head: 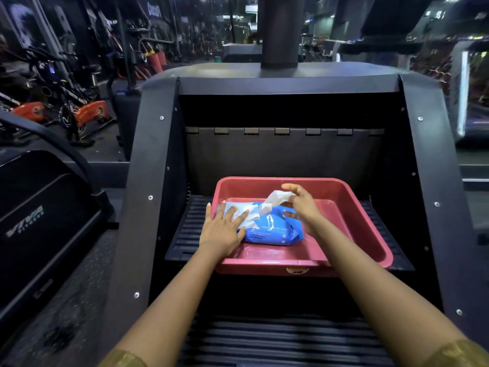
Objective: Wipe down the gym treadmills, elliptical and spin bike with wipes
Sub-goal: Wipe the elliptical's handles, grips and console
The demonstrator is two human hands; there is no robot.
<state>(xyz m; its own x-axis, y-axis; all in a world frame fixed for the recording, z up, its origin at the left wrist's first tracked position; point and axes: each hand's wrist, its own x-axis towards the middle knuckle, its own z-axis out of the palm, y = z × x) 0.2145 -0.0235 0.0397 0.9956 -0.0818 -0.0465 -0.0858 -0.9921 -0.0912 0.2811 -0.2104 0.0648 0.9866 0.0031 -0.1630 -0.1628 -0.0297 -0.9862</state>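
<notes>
While the left grip [225, 229] lies flat with straight fingers on the blue pack of wet wipes [272, 231] and presses it down, the right grip [301, 205] pinches 1 white wipe [277, 197] between thumb and fingertips. This wipe is partly out of the opening on top of the pack. Its lower end sits in the pack, so I judge that it is not free yet. The pack lies inside a red tray [264, 267], toward its left side, and the tray stands on a ribbed black step [185, 229] of a big dark machine [148, 181] in front of me. By its steps it looks more like a stair machine than a treadmill, but I cannot tell this for sure.

About progress, I judge that we are at the very beginning, or between 2 machines, because the step in hand is only to take a wipe. No surface in view is being wiped, and from the dark panels I cannot tell whether any is clean already. 2 spin bikes [90, 112] with orange wheels stand well apart at the far left, and another black machine with a white logo [25, 227] is near on my left side. Nothing touches them. So almost everything is left, as far as I see: to pull the wipe free, to carry it to a machine, and to wipe the treadmills, the elliptical and the spin bike.
</notes>
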